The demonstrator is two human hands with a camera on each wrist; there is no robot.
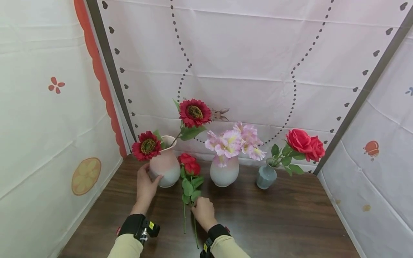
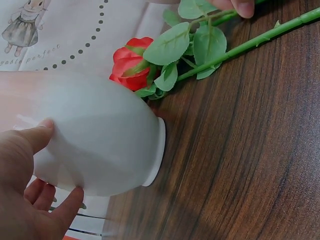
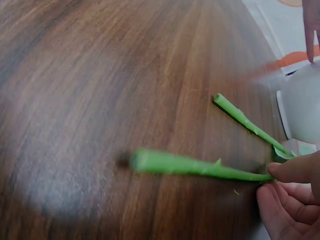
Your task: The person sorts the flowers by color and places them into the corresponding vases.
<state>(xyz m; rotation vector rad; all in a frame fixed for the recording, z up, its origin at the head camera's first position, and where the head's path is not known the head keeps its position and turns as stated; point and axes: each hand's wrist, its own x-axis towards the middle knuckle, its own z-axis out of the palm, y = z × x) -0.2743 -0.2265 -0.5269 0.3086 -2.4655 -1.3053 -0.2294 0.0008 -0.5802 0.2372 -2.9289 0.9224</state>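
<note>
My left hand (image 1: 146, 184) grips the lower side of a pink-and-white vase (image 1: 166, 167), thumb on the front and fingers around the left. Two dark red sunflower-like blooms stand in that vase, one flower (image 1: 147, 146) leaning left and a taller flower (image 1: 195, 113) leaning right. My right hand (image 1: 204, 212) pinches the green stem (image 3: 200, 168) of a red rose (image 1: 190, 165) between thumb and fingers. A second rose stem (image 3: 245, 120) lies alongside it on the table. In the left wrist view, a red rose head (image 2: 132, 65) and its leaves are close beside the vase.
A second pale vase (image 1: 224, 173) with pink-lilac flowers (image 1: 230, 142) stands right of the roses. Further right, a small blue-grey vase (image 1: 266, 177) holds red roses (image 1: 304, 144). Printed cloth walls (image 1: 238, 46) enclose the dark wooden table (image 1: 274, 222) at back and sides.
</note>
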